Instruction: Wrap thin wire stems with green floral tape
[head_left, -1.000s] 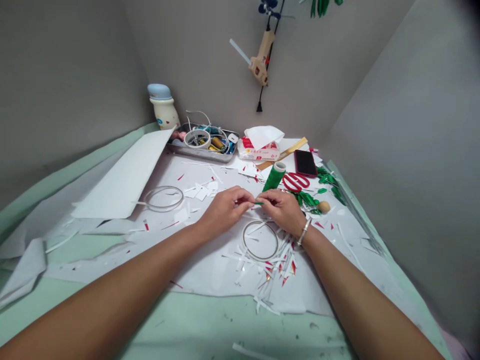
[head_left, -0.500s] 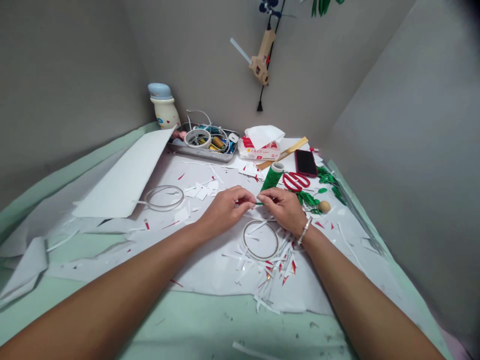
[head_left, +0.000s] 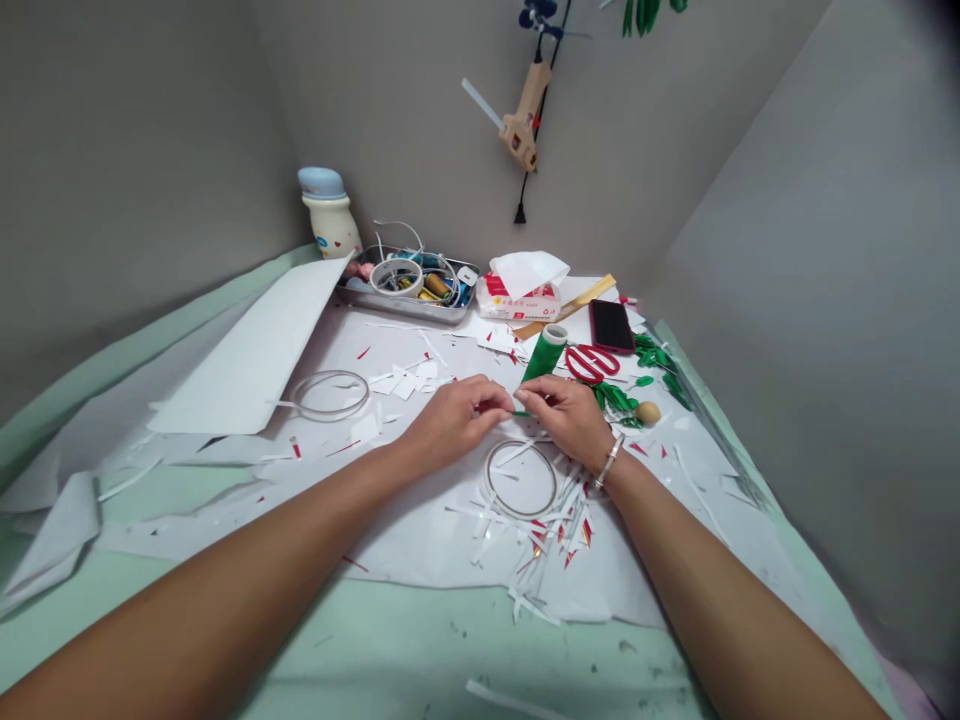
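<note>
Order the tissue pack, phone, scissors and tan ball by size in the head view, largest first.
Tissue pack, then phone and scissors, too alike to rank, then tan ball.

2 hands (head_left: 454,425) | 1 green stem (head_left: 521,413) | 2 hoops (head_left: 328,416) | 1 scissors (head_left: 592,364) | 1 phone (head_left: 611,327) | 1 thread spool (head_left: 544,355)

The green thread spool (head_left: 541,358) has a silky sheen, the steel tray (head_left: 405,306) a dull shine (those red scissors handles (head_left: 592,364) are glossy plastic), the paper sheet (head_left: 247,350) stays matt.

I can see a green strip (head_left: 522,413) beside a green spool (head_left: 543,354), red scissors (head_left: 592,364), a black phone (head_left: 611,326) in a red case, and red-flecked white paper (head_left: 420,540) on a mint-green surface (head_left: 375,640).
</note>
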